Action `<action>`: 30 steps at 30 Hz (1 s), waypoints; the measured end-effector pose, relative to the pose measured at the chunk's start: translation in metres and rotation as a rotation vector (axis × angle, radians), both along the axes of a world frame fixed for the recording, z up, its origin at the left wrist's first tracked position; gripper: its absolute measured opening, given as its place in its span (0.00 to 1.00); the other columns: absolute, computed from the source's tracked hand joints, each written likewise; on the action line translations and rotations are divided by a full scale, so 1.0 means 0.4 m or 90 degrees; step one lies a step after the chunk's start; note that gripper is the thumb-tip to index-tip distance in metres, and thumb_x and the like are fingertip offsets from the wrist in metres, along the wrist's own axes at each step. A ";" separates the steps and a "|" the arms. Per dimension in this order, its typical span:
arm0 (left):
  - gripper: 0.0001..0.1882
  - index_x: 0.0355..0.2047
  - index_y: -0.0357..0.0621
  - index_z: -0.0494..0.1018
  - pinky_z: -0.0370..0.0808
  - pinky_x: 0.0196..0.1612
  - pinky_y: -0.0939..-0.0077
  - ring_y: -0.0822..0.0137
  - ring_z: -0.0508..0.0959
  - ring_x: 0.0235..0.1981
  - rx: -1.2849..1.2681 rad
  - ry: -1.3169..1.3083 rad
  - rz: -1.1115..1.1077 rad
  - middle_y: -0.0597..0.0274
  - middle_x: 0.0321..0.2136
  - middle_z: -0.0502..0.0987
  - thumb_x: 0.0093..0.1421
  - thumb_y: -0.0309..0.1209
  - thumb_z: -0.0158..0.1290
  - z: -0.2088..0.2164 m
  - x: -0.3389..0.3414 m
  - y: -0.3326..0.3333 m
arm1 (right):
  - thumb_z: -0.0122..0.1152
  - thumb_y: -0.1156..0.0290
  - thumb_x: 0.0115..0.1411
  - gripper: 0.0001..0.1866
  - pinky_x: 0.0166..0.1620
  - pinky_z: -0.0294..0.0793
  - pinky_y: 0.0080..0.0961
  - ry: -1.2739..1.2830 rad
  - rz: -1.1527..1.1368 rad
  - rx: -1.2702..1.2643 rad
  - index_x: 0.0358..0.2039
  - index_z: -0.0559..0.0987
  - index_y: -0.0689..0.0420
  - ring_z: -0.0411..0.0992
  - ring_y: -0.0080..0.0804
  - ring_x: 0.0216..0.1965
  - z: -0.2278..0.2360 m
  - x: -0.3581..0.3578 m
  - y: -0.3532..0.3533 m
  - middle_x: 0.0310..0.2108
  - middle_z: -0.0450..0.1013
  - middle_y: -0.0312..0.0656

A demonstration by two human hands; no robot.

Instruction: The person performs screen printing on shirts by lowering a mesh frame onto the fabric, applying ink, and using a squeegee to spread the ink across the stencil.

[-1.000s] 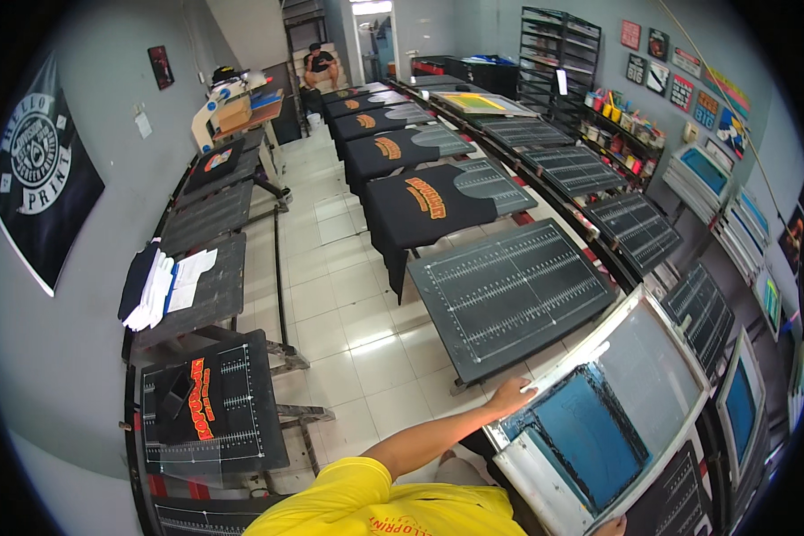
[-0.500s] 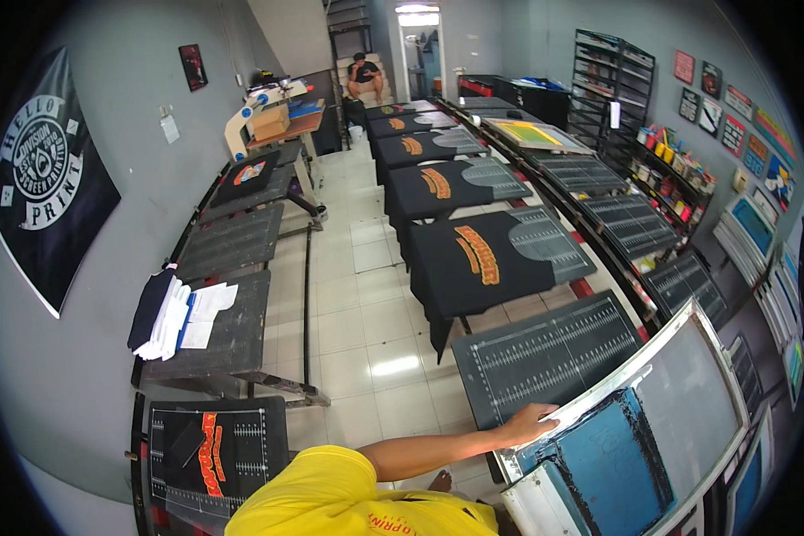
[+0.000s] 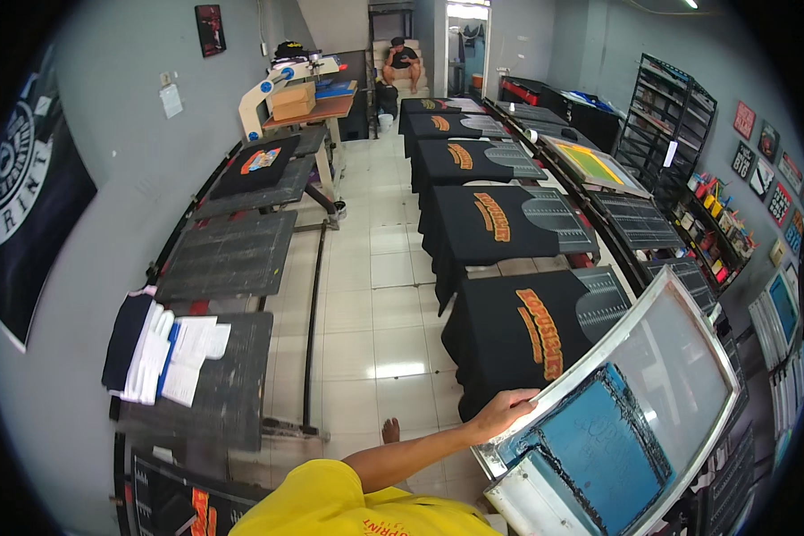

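Note:
My left hand (image 3: pixel 506 414) reaches across to the right, its fingers wrapped round the left edge of a screen printing frame (image 3: pixel 583 375). The frame is pale metal and tilted, with clear mesh in its upper part and a blue coated panel (image 3: pixel 598 451) edged in black smears below. A whitish flat piece (image 3: pixel 538 497) overlaps the frame's lower left corner. Just beyond the frame lies a black T-shirt (image 3: pixel 487 344) with a red and yellow print, spread over a table board. My right hand is out of sight.
More printed black T-shirts (image 3: pixel 469 214) lie on boards in a row ahead. Another row of dark boards (image 3: pixel 232 255) lines the left, with folded cloths (image 3: pixel 143 353) and papers (image 3: pixel 192 357) on one. A heat press (image 3: pixel 257 103) stands behind. Someone sits (image 3: pixel 402 67) at the far end.
I have moved forward along the aisle, and the nearest T-shirt is now closer, beside the frame. My left hand keeps its hold on the screen frame. A bare foot shows on the floor.

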State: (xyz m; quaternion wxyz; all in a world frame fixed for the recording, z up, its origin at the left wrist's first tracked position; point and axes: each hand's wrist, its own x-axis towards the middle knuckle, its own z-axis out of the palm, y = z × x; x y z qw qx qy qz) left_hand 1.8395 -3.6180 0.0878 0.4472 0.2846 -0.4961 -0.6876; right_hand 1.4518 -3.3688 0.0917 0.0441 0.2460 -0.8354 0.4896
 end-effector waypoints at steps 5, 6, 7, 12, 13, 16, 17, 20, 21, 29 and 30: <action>0.24 0.56 0.27 0.64 0.65 0.55 0.77 0.69 0.71 0.51 -0.059 -0.159 0.129 0.51 0.51 0.73 0.67 0.36 0.43 0.016 0.256 -0.242 | 0.57 0.74 0.54 0.11 0.40 0.74 0.37 0.247 0.157 0.179 0.33 0.81 0.69 0.76 0.45 0.34 -0.060 0.155 -0.268 0.33 0.78 0.55; 0.25 0.56 0.26 0.64 0.64 0.56 0.77 0.66 0.71 0.52 -0.068 -0.159 0.145 0.48 0.51 0.73 0.67 0.37 0.43 0.033 0.302 -0.287 | 0.57 0.75 0.54 0.11 0.40 0.75 0.37 0.191 0.138 0.116 0.32 0.81 0.69 0.76 0.45 0.35 -0.026 0.238 -0.349 0.34 0.78 0.54; 0.26 0.55 0.26 0.64 0.65 0.55 0.76 0.64 0.71 0.52 -0.087 -0.164 0.162 0.46 0.51 0.73 0.66 0.39 0.44 0.043 0.350 -0.338 | 0.57 0.75 0.53 0.10 0.40 0.75 0.36 0.138 0.118 0.056 0.32 0.81 0.69 0.77 0.44 0.35 -0.004 0.304 -0.412 0.35 0.78 0.54; 0.27 0.54 0.27 0.66 0.64 0.56 0.76 0.61 0.71 0.53 -0.070 -0.154 0.206 0.44 0.51 0.73 0.65 0.41 0.45 0.056 0.598 -0.567 | 0.58 0.67 0.57 0.20 0.49 0.71 0.38 -0.175 0.076 0.051 0.47 0.78 0.66 0.73 0.49 0.46 0.075 0.535 -0.720 0.47 0.73 0.60; 0.28 0.54 0.26 0.65 0.63 0.57 0.76 0.61 0.70 0.54 -0.058 -0.146 0.213 0.44 0.52 0.72 0.66 0.41 0.45 0.066 0.637 -0.605 | 0.59 0.66 0.56 0.21 0.51 0.70 0.38 -0.209 0.086 0.055 0.48 0.77 0.65 0.72 0.49 0.47 0.045 0.533 -0.772 0.49 0.72 0.61; 0.28 0.55 0.25 0.64 0.61 0.59 0.76 0.61 0.68 0.56 -0.017 -0.106 0.224 0.45 0.54 0.70 0.66 0.41 0.44 0.039 0.756 -0.732 | 0.44 0.74 0.62 0.18 0.45 0.70 0.27 -0.223 0.224 -0.076 0.49 0.72 0.72 0.74 0.36 0.39 -0.034 0.584 -0.949 0.41 0.75 0.50; 0.29 0.55 0.24 0.64 0.60 0.59 0.76 0.62 0.68 0.56 -0.011 -0.098 0.225 0.45 0.54 0.70 0.66 0.41 0.44 0.031 0.795 -0.776 | 0.45 0.75 0.61 0.18 0.44 0.70 0.25 -0.219 0.227 -0.077 0.48 0.73 0.72 0.73 0.33 0.38 -0.055 0.602 -1.006 0.39 0.75 0.48; 0.29 0.56 0.23 0.62 0.61 0.58 0.76 0.62 0.69 0.55 -0.007 -0.101 0.241 0.44 0.53 0.70 0.66 0.41 0.44 0.022 0.909 -0.937 | 0.46 0.76 0.60 0.16 0.41 0.70 0.22 -0.220 0.233 -0.104 0.45 0.74 0.72 0.73 0.29 0.37 -0.076 0.707 -1.223 0.37 0.75 0.45; 0.30 0.56 0.23 0.62 0.61 0.58 0.76 0.61 0.69 0.55 -0.022 -0.117 0.247 0.43 0.53 0.70 0.66 0.41 0.45 0.020 0.949 -0.999 | 0.46 0.76 0.60 0.16 0.41 0.71 0.22 -0.207 0.251 -0.097 0.45 0.74 0.73 0.73 0.29 0.37 -0.106 0.728 -1.297 0.37 0.75 0.45; 0.27 0.55 0.23 0.63 0.63 0.56 0.77 0.66 0.70 0.51 -0.029 -0.233 0.316 0.49 0.50 0.72 0.66 0.38 0.43 0.090 1.283 -1.450 | 0.47 0.78 0.61 0.16 0.42 0.71 0.22 -0.301 0.306 -0.109 0.48 0.72 0.73 0.73 0.27 0.37 -0.130 1.084 -1.858 0.39 0.75 0.45; 0.27 0.55 0.23 0.64 0.63 0.56 0.77 0.66 0.71 0.50 -0.018 -0.225 0.321 0.49 0.50 0.73 0.66 0.37 0.43 0.095 1.329 -1.496 | 0.47 0.78 0.62 0.17 0.43 0.71 0.22 -0.297 0.311 -0.098 0.48 0.72 0.73 0.73 0.27 0.38 -0.104 1.137 -1.914 0.39 0.75 0.45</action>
